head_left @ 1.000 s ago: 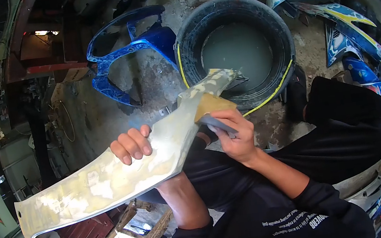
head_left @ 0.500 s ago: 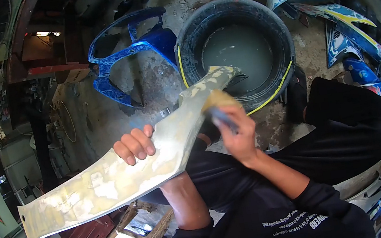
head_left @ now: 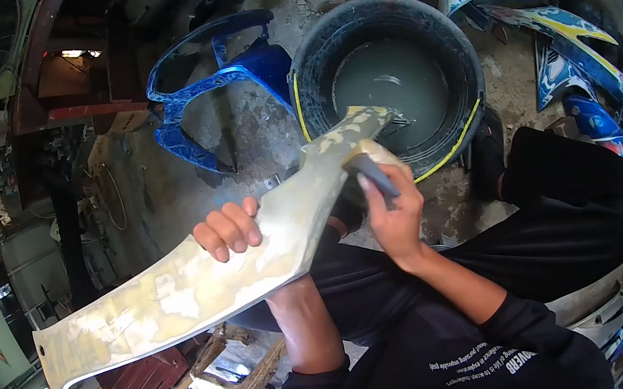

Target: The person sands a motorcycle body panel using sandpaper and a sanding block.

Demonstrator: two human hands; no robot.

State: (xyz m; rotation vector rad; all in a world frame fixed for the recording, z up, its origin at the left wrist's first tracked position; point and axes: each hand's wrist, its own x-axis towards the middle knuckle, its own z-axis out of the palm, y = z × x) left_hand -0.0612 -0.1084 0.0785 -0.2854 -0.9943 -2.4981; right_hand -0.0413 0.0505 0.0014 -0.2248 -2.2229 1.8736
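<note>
A long motorcycle body panel (head_left: 292, 225), patchy with white, grey and cream, stretches from the lower left up to the bucket. My left hand (head_left: 229, 230) is closed on it: the forearm passes beneath and the fingers curl over the far edge, with the thumb and palm hidden. Between the fingers and thumb of my right hand (head_left: 401, 218) is a folded piece of sandpaper (head_left: 371, 174), dark grey on one face and tan on the other. It lies against the panel's near edge, by the narrow end. That end reaches over the bucket's rim.
A black bucket (head_left: 305, 60) with a yellow band holds cloudy water. Beside it on the concrete floor lies a blue fairing frame (head_left: 247, 76). Blue, white and yellow fairing pieces (head_left: 557, 40) rest at the right. Wooden furniture (head_left: 89, 110) stands at the left.
My right hand and the sandpaper have shifted slightly right and down along the panel's edge, and their blur has lessened. My left hand keeps its hold; the panel has barely moved.
</note>
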